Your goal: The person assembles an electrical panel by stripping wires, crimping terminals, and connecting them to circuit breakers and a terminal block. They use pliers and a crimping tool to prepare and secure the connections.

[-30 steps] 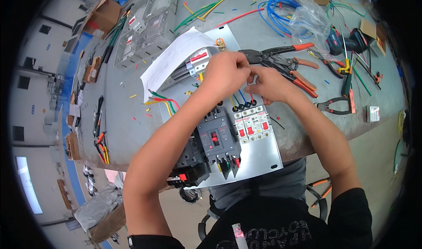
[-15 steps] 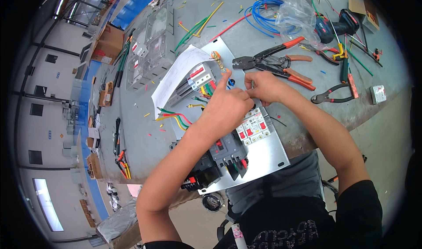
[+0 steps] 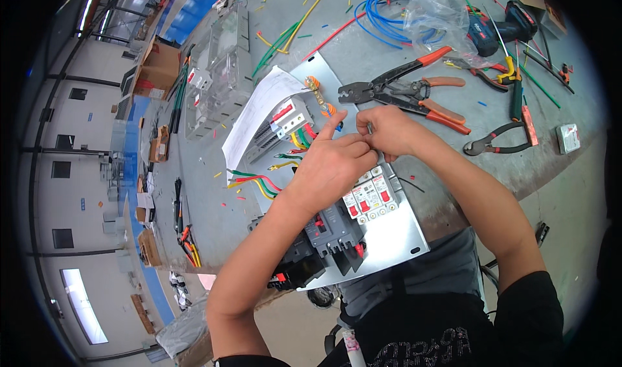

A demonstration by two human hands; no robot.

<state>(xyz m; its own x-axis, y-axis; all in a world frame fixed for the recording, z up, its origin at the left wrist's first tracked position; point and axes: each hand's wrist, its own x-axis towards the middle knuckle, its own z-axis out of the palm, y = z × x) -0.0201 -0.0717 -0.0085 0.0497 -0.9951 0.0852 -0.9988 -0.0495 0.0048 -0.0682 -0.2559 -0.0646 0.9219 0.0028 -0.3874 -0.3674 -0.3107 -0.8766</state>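
My left hand [image 3: 334, 166] and my right hand [image 3: 392, 132] meet over a metal mounting plate [image 3: 405, 234]. Their fingertips pinch together just above a row of white miniature circuit breakers [image 3: 369, 198] with red levers; what they hold is hidden. My left index finger stretches toward a brass terminal bar [image 3: 317, 95] on orange insulators. Beneath my left wrist sits a dark grey moulded-case breaker [image 3: 330, 228]. Left of my left hand, red, green and yellow wires [image 3: 256, 178] stick out, below a white breaker with a red lever [image 3: 286, 117]. A paper sheet [image 3: 259, 104] leans beside it.
Crimping pliers [image 3: 389, 85] with orange-red handles lie beyond my right hand. Cutting pliers [image 3: 495, 140] and a small white box [image 3: 568, 138] lie right. Farther back are a blue wire coil [image 3: 382, 17], a plastic bag [image 3: 434, 23] and a cordless drill [image 3: 502, 30]. Clear enclosures [image 3: 220, 75] stand left.
The whole view has shifted slightly. Both hands stay together at the same spot over the plate, with only small finger movement.
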